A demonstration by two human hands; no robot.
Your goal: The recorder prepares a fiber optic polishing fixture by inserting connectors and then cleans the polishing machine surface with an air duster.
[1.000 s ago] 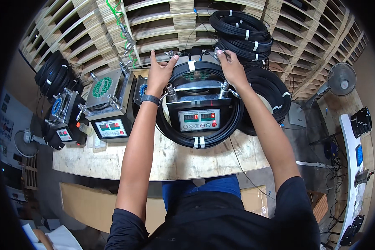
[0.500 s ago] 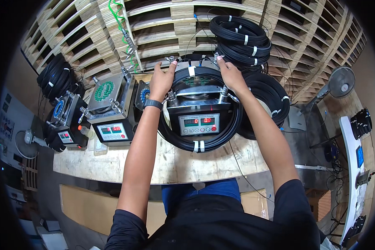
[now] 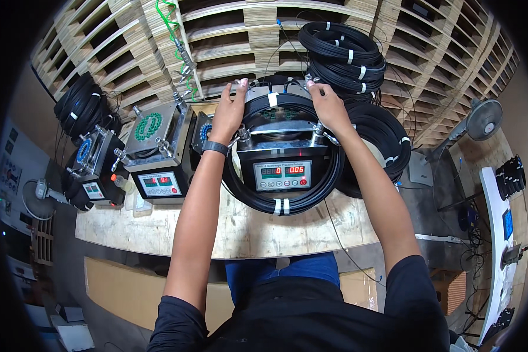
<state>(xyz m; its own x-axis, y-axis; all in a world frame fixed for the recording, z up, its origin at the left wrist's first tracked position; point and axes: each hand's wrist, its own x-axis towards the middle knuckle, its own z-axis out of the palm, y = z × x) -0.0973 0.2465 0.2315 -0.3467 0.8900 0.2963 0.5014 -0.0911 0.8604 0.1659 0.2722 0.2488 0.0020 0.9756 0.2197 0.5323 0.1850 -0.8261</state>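
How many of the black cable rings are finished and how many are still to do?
Already bundled: taped black coils stacked at the back right, more coils at the far left. In hand: one black coil lies around the middle machine, and the left hand and right hand rest on its far edge. I cannot count what is left; the left machine carries no coil.

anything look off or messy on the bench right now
Nothing stands out. The black cable coil lies neatly around the metal machine, both hands at its far edge; spare coils are stacked tidily.
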